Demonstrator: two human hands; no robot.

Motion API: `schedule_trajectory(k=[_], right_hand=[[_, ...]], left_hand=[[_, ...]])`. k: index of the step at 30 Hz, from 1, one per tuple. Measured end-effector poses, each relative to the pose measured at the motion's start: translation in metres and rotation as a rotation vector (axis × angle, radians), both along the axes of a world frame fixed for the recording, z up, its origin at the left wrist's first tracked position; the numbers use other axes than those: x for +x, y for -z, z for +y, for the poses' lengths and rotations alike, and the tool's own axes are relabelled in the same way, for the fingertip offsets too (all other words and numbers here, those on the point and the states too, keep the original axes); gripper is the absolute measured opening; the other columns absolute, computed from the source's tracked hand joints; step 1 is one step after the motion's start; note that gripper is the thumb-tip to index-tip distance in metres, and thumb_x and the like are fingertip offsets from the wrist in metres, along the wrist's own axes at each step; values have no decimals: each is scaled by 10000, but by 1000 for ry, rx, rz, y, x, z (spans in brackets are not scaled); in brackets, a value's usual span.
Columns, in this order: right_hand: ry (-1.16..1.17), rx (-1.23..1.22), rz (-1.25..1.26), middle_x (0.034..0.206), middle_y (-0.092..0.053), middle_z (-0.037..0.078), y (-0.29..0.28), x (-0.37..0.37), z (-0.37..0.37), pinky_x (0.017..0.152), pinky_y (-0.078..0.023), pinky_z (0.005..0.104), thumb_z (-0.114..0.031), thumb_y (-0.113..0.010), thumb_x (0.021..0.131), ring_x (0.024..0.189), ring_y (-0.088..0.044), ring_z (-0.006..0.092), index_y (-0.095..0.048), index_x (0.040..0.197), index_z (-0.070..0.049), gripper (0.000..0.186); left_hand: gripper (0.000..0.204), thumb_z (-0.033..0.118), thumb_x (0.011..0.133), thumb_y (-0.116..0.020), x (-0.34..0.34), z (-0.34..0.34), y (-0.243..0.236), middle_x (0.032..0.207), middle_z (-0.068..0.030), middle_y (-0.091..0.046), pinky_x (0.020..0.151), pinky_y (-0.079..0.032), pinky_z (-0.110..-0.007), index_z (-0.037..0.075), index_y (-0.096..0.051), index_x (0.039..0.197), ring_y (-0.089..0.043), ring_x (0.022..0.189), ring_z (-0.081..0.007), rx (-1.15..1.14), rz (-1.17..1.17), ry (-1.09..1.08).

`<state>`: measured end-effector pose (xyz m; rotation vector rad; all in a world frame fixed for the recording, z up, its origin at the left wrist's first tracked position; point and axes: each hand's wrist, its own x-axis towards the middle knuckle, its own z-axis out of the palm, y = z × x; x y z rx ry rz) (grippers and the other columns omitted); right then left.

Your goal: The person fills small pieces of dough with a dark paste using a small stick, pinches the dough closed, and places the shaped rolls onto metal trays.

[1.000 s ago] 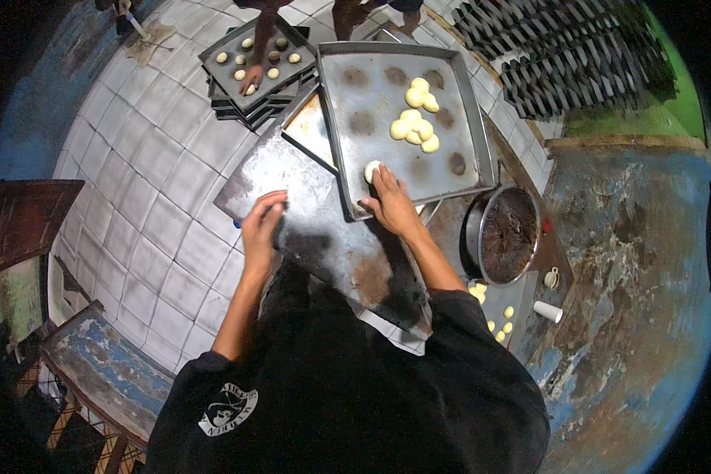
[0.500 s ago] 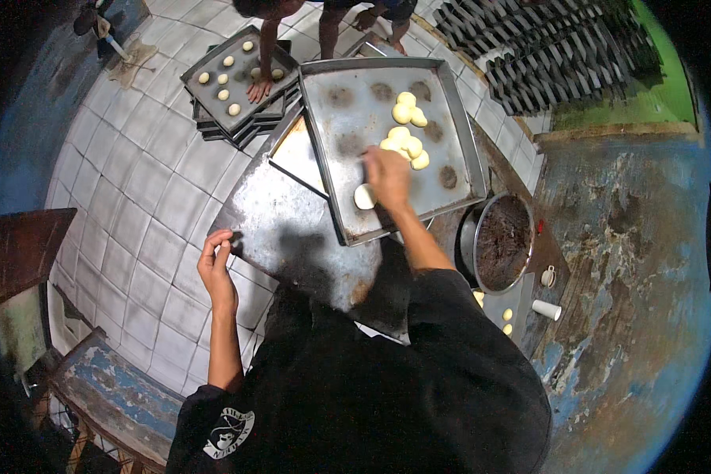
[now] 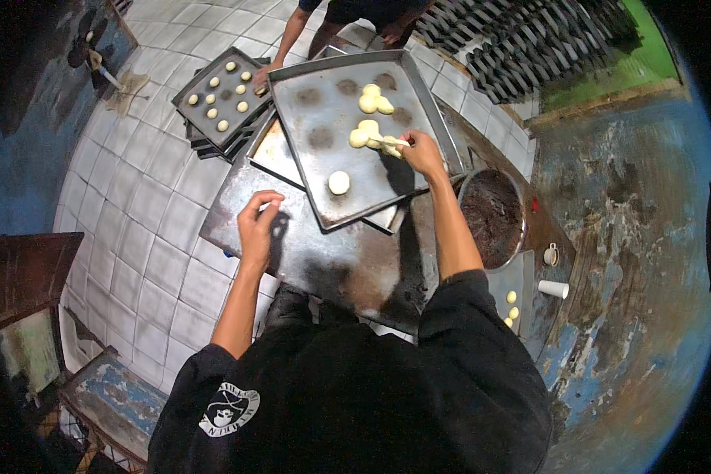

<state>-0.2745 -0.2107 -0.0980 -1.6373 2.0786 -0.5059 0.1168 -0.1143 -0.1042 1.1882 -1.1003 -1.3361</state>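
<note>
My right hand (image 3: pixel 420 154) pinches a piece of pale yellow dough (image 3: pixel 389 142) at the edge of a dough clump (image 3: pixel 363 134) on a large metal baking tray (image 3: pixel 316 162). Farther back on the same tray lies another dough clump (image 3: pixel 371 100). One round dough ball (image 3: pixel 339 182) sits alone near the tray's front. Left of the tray, my left hand (image 3: pixel 258 221) hovers above the worn metal tabletop (image 3: pixel 300 245). Its fingers are loosely bent, a little apart from the thumb, and I see nothing in them.
A co-worker's hand (image 3: pixel 268 73) is beside a stack of trays (image 3: pixel 183 99) holding dough balls. On my right stand a pot of dark brown filling (image 3: pixel 490 217), a tray with small yellow pieces (image 3: pixel 513 276), a cup (image 3: pixel 551 254) and a white cylinder (image 3: pixel 554 289). Dark metal pieces (image 3: pixel 529 47) are stacked behind.
My right hand has moved right, from near the single dough ball to the clump, and now pinches dough. My left hand has come inward over the tabletop. More dough balls show on the co-worker's tray.
</note>
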Motion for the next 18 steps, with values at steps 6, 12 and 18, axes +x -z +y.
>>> schedule_trajectory(k=[6, 12, 18], right_hand=[[156, -84, -934, 948, -709, 47, -75, -4, 120, 768, -521, 270, -59, -675, 936, 864, -670, 138, -639, 1090, -21, 163], [202, -211, -1722, 1220, -647, 69, -68, -30, 285, 972, -500, 363, -277, -609, 1034, 1155, -609, 177, -583, 1258, -36, 330], [944, -545, -741, 731, -649, 90, -14, -1, 366, 647, -472, 365, -372, -645, 1010, 665, -582, 189, -609, 848, -20, 388]], left_hand=[[247, 206, 1017, -620, -114, 25, -15, 1062, -46, -717, 875, -491, -276, 4, -718, 1120, -629, 982, -115, 123, 41, 286], [351, 243, 1053, -591, -244, 95, -49, 1141, -84, -719, 877, -540, -298, -50, -660, 1234, -668, 1007, -144, 411, 488, 621], [262, 118, 1005, -637, -300, 207, -10, 1102, -86, -691, 923, -513, -323, -48, -639, 1208, -646, 1007, -152, 365, 223, 715]])
